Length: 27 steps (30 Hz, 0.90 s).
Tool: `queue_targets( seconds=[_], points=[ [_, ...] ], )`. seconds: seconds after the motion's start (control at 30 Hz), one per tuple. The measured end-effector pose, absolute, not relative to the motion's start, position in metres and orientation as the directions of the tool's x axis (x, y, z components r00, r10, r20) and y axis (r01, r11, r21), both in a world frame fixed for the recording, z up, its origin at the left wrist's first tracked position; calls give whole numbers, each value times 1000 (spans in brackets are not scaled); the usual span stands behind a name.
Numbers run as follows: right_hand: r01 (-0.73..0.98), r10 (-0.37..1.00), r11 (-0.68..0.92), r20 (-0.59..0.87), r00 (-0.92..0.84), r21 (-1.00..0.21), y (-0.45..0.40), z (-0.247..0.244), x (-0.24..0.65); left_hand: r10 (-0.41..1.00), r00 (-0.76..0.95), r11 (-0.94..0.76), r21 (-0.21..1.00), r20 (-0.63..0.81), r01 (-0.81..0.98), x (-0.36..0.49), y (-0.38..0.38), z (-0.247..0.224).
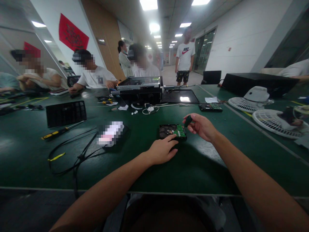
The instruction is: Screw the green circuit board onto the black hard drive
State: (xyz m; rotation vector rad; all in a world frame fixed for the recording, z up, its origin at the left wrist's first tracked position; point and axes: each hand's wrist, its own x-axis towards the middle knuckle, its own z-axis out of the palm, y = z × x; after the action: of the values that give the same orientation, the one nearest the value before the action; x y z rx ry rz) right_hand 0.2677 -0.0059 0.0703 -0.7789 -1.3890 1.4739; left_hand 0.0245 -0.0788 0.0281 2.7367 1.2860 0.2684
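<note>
A hard drive with a green circuit board (pixel 166 130) lies on the green table, board side up. My left hand (pixel 163 149) rests at its near edge, fingers apart, with fingertips on the board. To the right of the drive, raised a little above the table, my right hand (pixel 199 126) pinches a small dark green object (pixel 188 121) between thumb and fingers. What that small piece is, I cannot make out.
A phone (pixel 110 133), black cables (pixel 80 157) and a yellow-black screwdriver (pixel 55 133) lie left. An open computer case (pixel 138 93) stands behind. Another drive (pixel 210 107) and white fan parts (pixel 251 100) are at right. People sit across the table; one person (pixel 185 54) stands beyond.
</note>
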Motion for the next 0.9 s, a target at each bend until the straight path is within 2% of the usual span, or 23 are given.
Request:
queue_targets(
  seconds=[0.47, 0.9],
  points=[
    [-279, 923, 15, 121, -365, -960, -8, 74, 266, 767, 630, -642, 163, 123, 749, 24, -79, 28],
    [-275, 914, -5, 108, -392, -962, -5, 72, 268, 767, 627, -641, 166, 137, 749, 25, -79, 25]
  ],
)
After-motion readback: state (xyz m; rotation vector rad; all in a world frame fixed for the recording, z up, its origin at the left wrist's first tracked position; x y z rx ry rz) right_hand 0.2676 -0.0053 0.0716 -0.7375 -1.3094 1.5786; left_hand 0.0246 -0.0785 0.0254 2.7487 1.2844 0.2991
